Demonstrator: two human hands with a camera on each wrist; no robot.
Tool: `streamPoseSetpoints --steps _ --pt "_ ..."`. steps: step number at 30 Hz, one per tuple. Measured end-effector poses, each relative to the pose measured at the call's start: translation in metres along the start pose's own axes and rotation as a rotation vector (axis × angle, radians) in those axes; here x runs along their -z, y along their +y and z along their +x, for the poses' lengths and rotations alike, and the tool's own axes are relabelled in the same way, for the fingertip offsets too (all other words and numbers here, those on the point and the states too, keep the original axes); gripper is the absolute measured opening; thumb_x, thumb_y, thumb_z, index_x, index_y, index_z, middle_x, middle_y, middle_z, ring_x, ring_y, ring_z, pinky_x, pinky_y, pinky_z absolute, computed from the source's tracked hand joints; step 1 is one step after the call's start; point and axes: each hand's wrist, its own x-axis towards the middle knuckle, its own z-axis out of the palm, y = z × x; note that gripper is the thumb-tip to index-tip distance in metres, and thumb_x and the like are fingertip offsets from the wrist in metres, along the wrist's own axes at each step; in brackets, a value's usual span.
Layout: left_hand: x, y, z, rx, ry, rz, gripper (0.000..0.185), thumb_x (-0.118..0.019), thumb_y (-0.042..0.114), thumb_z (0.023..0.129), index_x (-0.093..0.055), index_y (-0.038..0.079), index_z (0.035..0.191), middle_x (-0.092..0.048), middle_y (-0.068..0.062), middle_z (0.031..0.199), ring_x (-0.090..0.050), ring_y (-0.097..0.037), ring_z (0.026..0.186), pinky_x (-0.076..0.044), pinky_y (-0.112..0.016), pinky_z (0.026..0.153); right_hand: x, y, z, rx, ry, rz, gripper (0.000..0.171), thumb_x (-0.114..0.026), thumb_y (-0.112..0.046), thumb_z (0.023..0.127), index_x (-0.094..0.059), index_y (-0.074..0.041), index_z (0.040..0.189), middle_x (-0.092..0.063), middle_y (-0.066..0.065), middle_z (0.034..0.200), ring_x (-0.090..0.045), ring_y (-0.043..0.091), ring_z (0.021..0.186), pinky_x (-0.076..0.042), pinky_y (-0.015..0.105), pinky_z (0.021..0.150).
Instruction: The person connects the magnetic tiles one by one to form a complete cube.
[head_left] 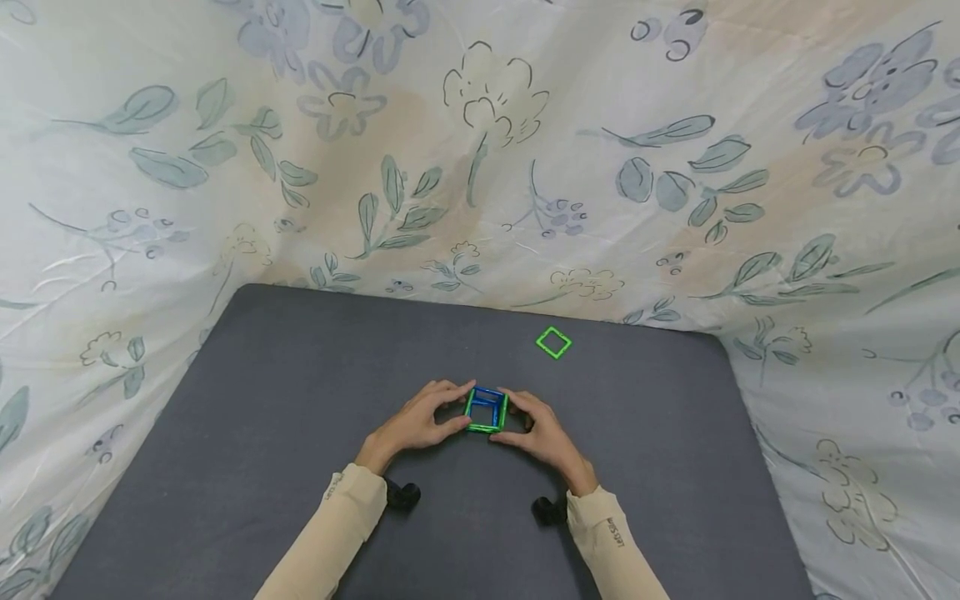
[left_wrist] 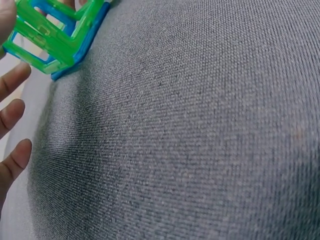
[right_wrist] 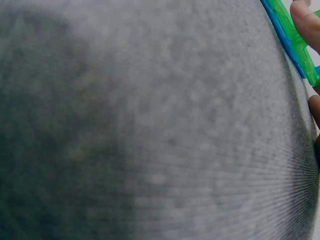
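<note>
Green and blue plastic frame-tile cube (head_left: 486, 410) sits mid-desk on the grey fabric desk (head_left: 262, 400); we grip it both sides, left hand (head_left: 415, 422) and right hand (head_left: 542, 435), fingers curled round it. Top looks open; one loose green square tile (head_left: 553, 342) lies well apart, unused. No containers.
</note>
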Motion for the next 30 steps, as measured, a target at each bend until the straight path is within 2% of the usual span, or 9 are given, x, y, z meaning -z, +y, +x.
streamPoseSetpoints --steps 5,12,19,26,30 --pt "0.0003 0.0 -0.0008 -0.014 0.005 0.005 0.069 -0.072 0.034 0.096 -0.044 0.017 0.157 -0.063 -0.003 0.125 -0.054 -0.022 0.117 -0.046 -0.052 0.104 -0.0013 -0.0006 -0.0009 -0.005 0.008 -0.021 0.071 -0.09 -0.02 0.079 -0.06 -0.011 0.143 -0.069 0.008 0.112 -0.054 0.017 0.087 -0.043 0.023 0.07" --pt "-0.0002 -0.0016 -0.0007 -0.036 0.013 0.014 0.067 -0.073 0.037 0.095 -0.047 0.022 0.155 -0.064 0.0 0.119 -0.054 -0.017 0.108 -0.047 -0.046 0.098 -0.0022 0.0001 -0.0017 -0.025 0.013 -0.027 0.07 -0.09 -0.022 0.078 -0.061 -0.012 0.141 -0.07 0.009 0.118 -0.058 0.017 0.09 -0.045 0.023 0.069" --pt "0.001 -0.003 -0.0011 -0.062 0.003 0.046 0.055 -0.068 0.035 0.097 -0.054 0.026 0.15 -0.066 0.0 0.123 -0.057 -0.021 0.105 -0.047 -0.038 0.091 -0.0035 0.0 -0.0013 -0.017 0.023 -0.023 0.068 -0.09 -0.021 0.079 -0.062 -0.012 0.14 -0.07 0.008 0.116 -0.057 0.016 0.088 -0.045 0.022 0.067" --pt "0.0016 -0.0017 0.0014 -0.064 0.031 0.048 0.048 -0.071 0.033 0.095 -0.062 0.024 0.141 -0.067 -0.002 0.126 -0.058 -0.022 0.112 -0.048 -0.046 0.098 -0.0038 -0.0002 -0.0006 -0.037 0.018 -0.038 0.068 -0.09 -0.022 0.079 -0.062 -0.012 0.14 -0.07 0.008 0.116 -0.057 0.017 0.09 -0.045 0.022 0.068" --pt "0.0038 -0.0025 0.0019 -0.068 0.027 0.048 0.054 -0.072 0.036 0.093 -0.059 0.024 0.144 -0.067 -0.002 0.121 -0.057 -0.021 0.106 -0.048 -0.044 0.094 -0.0041 -0.0021 -0.0003 -0.031 0.025 -0.04 0.068 -0.09 -0.021 0.079 -0.062 -0.011 0.139 -0.07 0.008 0.116 -0.057 0.017 0.089 -0.046 0.022 0.068"
